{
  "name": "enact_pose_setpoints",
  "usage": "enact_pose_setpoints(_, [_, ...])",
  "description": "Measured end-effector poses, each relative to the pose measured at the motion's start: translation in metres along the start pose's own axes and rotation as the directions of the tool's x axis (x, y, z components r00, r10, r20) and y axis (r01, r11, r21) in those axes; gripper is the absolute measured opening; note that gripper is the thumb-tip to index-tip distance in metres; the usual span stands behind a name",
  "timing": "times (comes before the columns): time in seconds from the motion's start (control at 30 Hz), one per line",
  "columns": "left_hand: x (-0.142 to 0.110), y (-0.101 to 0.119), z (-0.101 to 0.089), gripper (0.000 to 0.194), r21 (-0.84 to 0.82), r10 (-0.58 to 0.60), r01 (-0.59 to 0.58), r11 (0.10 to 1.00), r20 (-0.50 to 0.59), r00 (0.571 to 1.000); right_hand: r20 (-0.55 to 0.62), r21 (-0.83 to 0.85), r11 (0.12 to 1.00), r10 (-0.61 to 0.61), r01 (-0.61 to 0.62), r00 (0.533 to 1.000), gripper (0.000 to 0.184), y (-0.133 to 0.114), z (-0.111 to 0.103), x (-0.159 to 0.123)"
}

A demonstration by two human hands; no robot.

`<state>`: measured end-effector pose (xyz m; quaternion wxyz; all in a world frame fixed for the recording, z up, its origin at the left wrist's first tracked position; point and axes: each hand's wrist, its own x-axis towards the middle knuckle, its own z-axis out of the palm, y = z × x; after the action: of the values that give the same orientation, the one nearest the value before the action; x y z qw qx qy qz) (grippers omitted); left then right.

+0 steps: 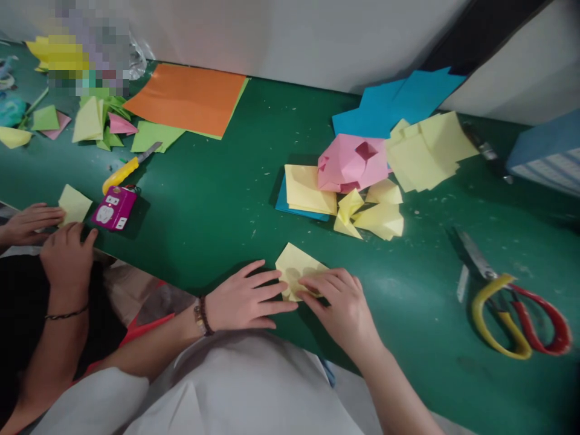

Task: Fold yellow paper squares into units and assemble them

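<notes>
One pale yellow sheet lies between two hands on one green table: the left hand has its fingers spread, tips at the sheet's left edge; the right hand pinches its right side. Farther off are one pair of scissors, one pink folded shape and one orange sheet.

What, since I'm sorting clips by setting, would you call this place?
Probably a paper-craft workspace, perhaps a workshop or classroom: a green table holds orange paper, a folded pink paper shape and scissors.
</notes>
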<state>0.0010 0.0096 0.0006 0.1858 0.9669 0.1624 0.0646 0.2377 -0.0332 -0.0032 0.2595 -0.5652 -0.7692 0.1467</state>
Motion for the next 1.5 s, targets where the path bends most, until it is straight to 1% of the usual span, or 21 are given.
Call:
enact_pose_setpoints(0.17, [0.0,0.0,0.0,0.04,0.024,0.007,-0.007,1.0,0.002,1.0,0.0,0.048,0.999,0.015,-0.015,1.0,0.007,0.0,-0.001,0.001])
enact_pose_setpoints(0.47, [0.001,-0.002,-0.002,0.04,0.008,0.009,-0.009,1.0,0.008,1.0,-0.019,0.016,0.999,0.032,-0.032,0.999,0.012,-0.003,0.0,0.003])
enact_pose_setpoints(0.6, [-0.001,-0.003,-0.001,0.04,0.002,0.017,-0.017,1.0,-0.008,1.0,-0.045,0.008,0.999,0.048,-0.047,0.998,0.01,-0.004,0.002,0.002])
enact_pose_setpoints(0.73, [-0.002,-0.004,0.001,0.046,-0.008,0.017,-0.017,1.0,-0.012,1.0,-0.055,0.005,0.998,0.061,-0.06,0.997,0.009,-0.006,0.002,0.001])
enact_pose_setpoints(0.8, [-0.001,-0.004,0.0,0.048,-0.005,0.012,-0.012,1.0,-0.005,1.0,-0.052,0.005,0.998,0.064,-0.064,0.997,0.01,-0.006,0.002,0.001])
enact_pose_setpoints(0.97, [0.0,-0.003,-0.002,0.044,0.018,0.016,-0.017,1.0,0.024,1.0,-0.055,-0.004,0.997,0.072,-0.072,0.996,0.007,-0.006,0.003,0.0])
enact_pose_setpoints(1.13, [0.004,-0.002,-0.007,0.045,0.042,0.036,-0.038,0.998,0.06,0.998,-0.043,-0.006,0.997,0.082,-0.082,0.996,0.007,-0.005,0.003,-0.001])
enact_pose_setpoints(1.37, [0.006,-0.002,-0.01,0.046,0.064,0.053,-0.058,0.996,0.073,0.996,-0.048,-0.027,0.997,0.066,-0.068,0.997,0.005,-0.003,0.005,-0.003])
enact_pose_setpoints(1.5, [0.007,-0.001,-0.01,0.048,0.041,0.035,-0.038,0.998,0.079,0.996,-0.059,-0.029,0.998,0.045,-0.047,0.997,0.006,0.0,0.004,-0.002])
